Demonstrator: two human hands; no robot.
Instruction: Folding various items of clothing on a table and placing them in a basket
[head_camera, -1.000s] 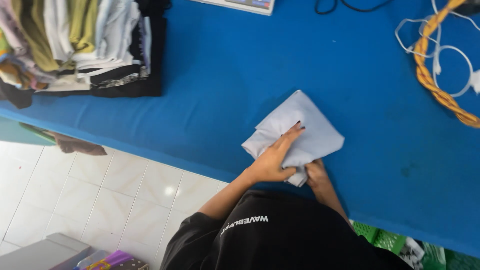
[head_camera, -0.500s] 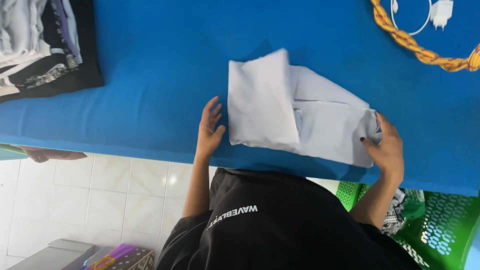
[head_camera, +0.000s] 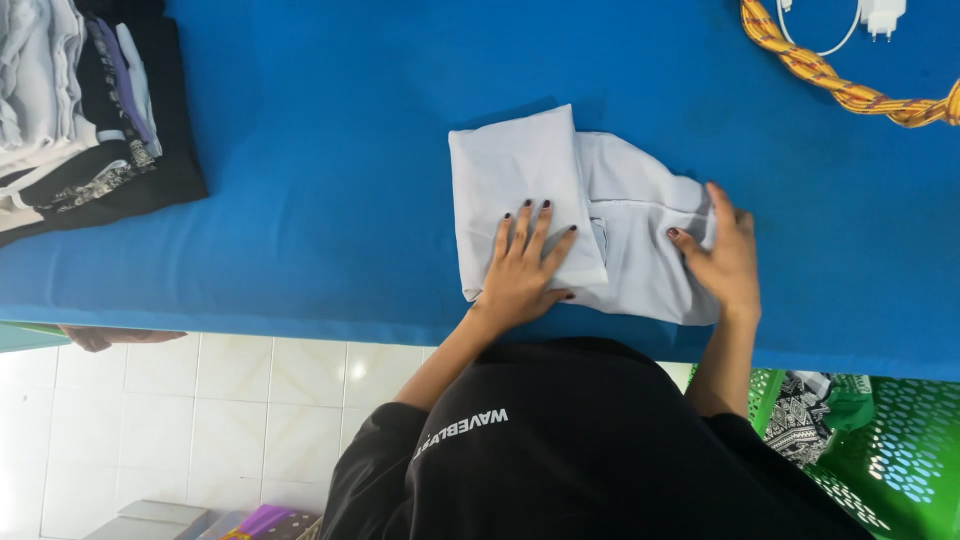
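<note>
Item: pale grey folded cloth garment (head_camera: 640, 215), laid near the front edge of the blue padded table (head_camera: 330, 160). Left hand (head_camera: 522, 268) pressed flat, fingers spread, on the folded-over panel; right hand (head_camera: 727, 258) lightly curled over the right edge. A neat fold is judged best obtained if the panel is kept pinned and the edges are aligned before creasing. Stacked folded clothes (head_camera: 85, 110) noted at far left

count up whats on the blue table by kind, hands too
pale grey garment, partly folded: 1
stack of folded clothes: 1
yellow-orange rope: 1
white charger with cable: 1
hands on the garment: 2, left hand flat on the folded part, right hand at its right edge
total: 6, all on the blue table
</note>
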